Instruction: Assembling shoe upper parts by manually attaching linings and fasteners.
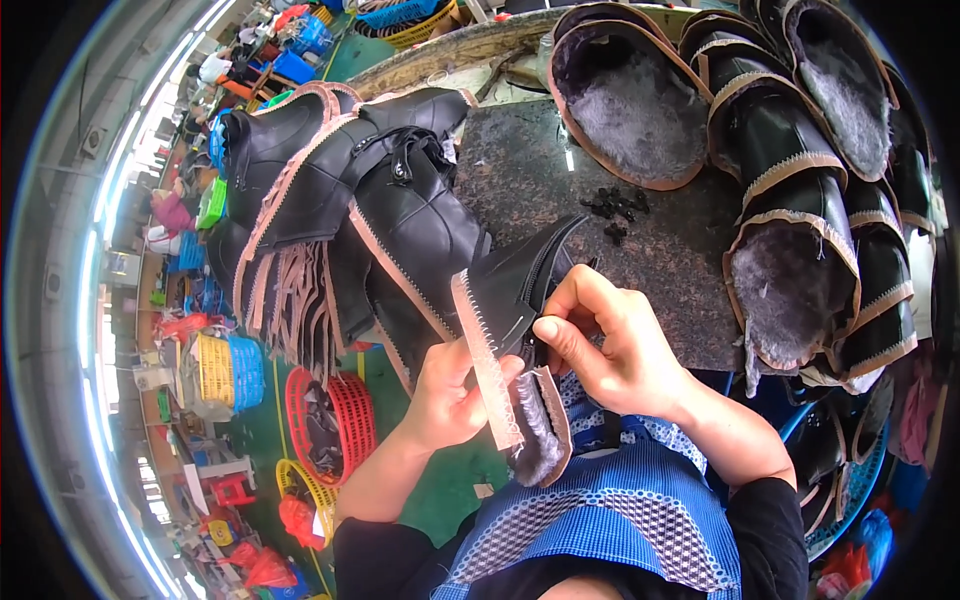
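Observation:
Both my hands hold one black shoe upper (503, 279) in front of my body. It has a tan stitched edge, grey fleece lining and a black zipper (543, 272). My left hand (450, 395) is closed round its lower tan edge, with some fingers hidden behind it. With thumb and fingers pinched together, my right hand (607, 345) grips the zipper; any small part between the fingertips is hidden. Small black pieces (616, 205), perhaps zipper pulls, lie in a loose heap on the dark speckled tabletop (520, 160) beyond my right hand.
Black uppers (400, 200) are piled at the left of the table. Nested fleece-lined uppers (790, 190) stand in rows at the right. A red basket (352, 425) is on the green floor at left, and a blue basket (862, 470) holding uppers is at lower right.

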Demonstrator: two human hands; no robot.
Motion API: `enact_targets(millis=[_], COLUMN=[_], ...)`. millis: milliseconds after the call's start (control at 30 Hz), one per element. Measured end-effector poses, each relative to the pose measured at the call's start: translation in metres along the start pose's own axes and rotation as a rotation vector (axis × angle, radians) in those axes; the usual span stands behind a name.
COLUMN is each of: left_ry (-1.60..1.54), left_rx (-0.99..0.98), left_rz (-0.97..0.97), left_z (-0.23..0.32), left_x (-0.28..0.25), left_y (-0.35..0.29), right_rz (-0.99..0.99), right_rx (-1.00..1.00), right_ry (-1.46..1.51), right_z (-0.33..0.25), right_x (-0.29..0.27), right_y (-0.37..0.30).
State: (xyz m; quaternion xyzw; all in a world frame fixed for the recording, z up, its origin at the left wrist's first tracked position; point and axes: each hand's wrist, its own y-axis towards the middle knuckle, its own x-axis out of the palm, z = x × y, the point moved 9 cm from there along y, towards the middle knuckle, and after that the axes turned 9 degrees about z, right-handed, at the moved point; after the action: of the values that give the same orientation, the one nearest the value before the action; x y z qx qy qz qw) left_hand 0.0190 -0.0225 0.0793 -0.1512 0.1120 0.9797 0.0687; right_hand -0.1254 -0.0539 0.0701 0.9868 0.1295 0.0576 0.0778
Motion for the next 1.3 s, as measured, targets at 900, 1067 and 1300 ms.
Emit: enact_targets(millis=[900, 1067, 1300], left_ry=[-0.547, -0.315, 0.133], left_rx=[-0.243, -0.047, 0.269], left_rz=[-0.089, -0.019, 0.105], left_z=[-0.025, -0.020, 0.010], left_x=[0.042, 0.033, 0.009], left_y=[-0.050, -0.048, -0.055], right_rz=[0.054, -0.101, 0.058], right_rx=[0.006, 0.018, -0.115], right_ry=[0.076, 0.100, 0.089], right_z=[0.032, 0.016, 0.020], right_x=[-0.055, -0.016, -0.023], right_y=[0.013, 0.006, 0.014])
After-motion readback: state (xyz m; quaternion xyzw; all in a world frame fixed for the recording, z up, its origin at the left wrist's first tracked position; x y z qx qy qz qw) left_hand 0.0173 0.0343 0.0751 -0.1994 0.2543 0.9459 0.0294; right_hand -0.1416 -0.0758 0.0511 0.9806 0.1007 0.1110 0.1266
